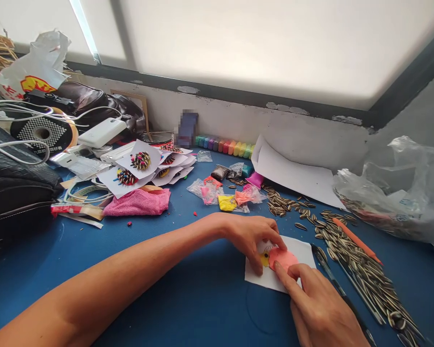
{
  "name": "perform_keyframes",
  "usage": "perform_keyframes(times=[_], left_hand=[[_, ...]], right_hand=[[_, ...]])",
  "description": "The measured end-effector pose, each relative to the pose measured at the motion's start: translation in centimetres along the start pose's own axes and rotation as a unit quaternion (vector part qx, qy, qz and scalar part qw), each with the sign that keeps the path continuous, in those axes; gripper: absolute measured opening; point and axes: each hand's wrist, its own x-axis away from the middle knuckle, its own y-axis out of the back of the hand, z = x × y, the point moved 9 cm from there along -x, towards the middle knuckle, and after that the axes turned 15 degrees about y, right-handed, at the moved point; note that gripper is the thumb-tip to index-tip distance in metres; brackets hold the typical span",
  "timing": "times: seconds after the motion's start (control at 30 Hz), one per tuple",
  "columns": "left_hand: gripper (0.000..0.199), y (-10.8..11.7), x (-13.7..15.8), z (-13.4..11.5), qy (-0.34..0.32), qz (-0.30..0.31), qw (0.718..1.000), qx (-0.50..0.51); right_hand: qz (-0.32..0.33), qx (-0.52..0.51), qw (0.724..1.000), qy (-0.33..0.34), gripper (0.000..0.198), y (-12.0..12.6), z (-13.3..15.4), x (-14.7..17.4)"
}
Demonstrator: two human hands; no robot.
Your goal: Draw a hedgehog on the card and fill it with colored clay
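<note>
A small white paper sheet (304,248) lies on the blue table, with a flat salmon-pink clay shape (287,259) on it. Joined to the pink clay's left side is a yellow clay piece (264,260) with a black dot. My left hand (251,236) arches over the sheet's left part, its thumb and fingers apart and resting around the clay. With one finger stretched out, my right hand (321,303) presses the lower left edge of the pink clay. Its other fingers are bent, and nothing shows in its grasp.
Right of the sheet are a dark pen-like tool (332,279), loose sunflower seeds (369,274), an orange stick (358,241) and a plastic bag (394,202). Clay packets (226,203), a pink cloth (137,202) and paper sheets bearing seed-covered figures (141,161) lie farther back.
</note>
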Motion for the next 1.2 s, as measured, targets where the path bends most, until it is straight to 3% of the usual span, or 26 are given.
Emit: perform_keyframes(times=[0.77,0.9,1.2], left_hand=[[0.069,0.0,0.1,-0.1,0.007,0.002,1.000,-0.010],[0.068,-0.1,-0.1,0.1,0.007,0.003,1.000,-0.006],[0.074,-0.2,-0.3,0.4,0.001,-0.002,1.000,0.006]], right_hand=[[0.009,0.048,0.998,0.044,0.044,-0.5,1.5,0.0],[0.008,0.020,0.999,0.026,0.045,-0.1,0.8,0.0],[0.010,0.068,0.998,-0.009,0.046,0.8,-0.1,2.0]])
